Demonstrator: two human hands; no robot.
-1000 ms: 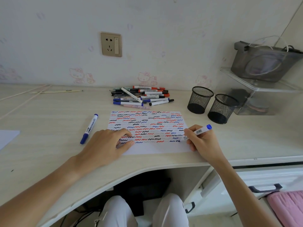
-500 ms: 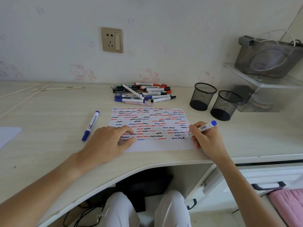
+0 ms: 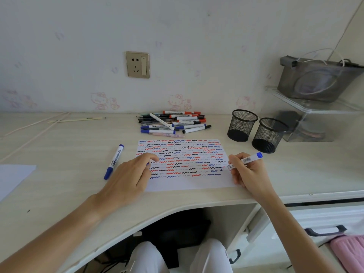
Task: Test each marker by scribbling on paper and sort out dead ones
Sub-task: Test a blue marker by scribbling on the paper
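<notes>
At the far left a blank white sheet (image 3: 13,176) runs off the frame edge, with bare desk (image 3: 65,146) between it and a capped blue marker (image 3: 114,161) lying alone, well apart from the rest. Just right of that marker the left hand (image 3: 130,178) rests with fingers loosely spread on the left edge of the scribble paper (image 3: 189,182). The paper is filled with rows of red, blue and black squiggles; only a white strip along its near edge is unmarked, close to the curved front edge of the desk. Behind the paper, near the wall, lies a pile of markers (image 3: 173,123), red, blue and black ends mixed, with a narrow band of bare desk between pile and paper. The right hand (image 3: 250,174) pinches a blue marker (image 3: 244,160) in a writing grip, tip touching the paper at the right end of the lowest rows. Right of the pile stand two black mesh pen cups (image 3: 256,131), touching or nearly so; nothing shows inside either. Beyond them a clear shelf (image 3: 307,107) carries a grey pouch (image 3: 317,79).

Compared with half a second ago, the left hand's fingers have lifted and spread a little, and the marker tip sits slightly lower and farther right on the paper.
</notes>
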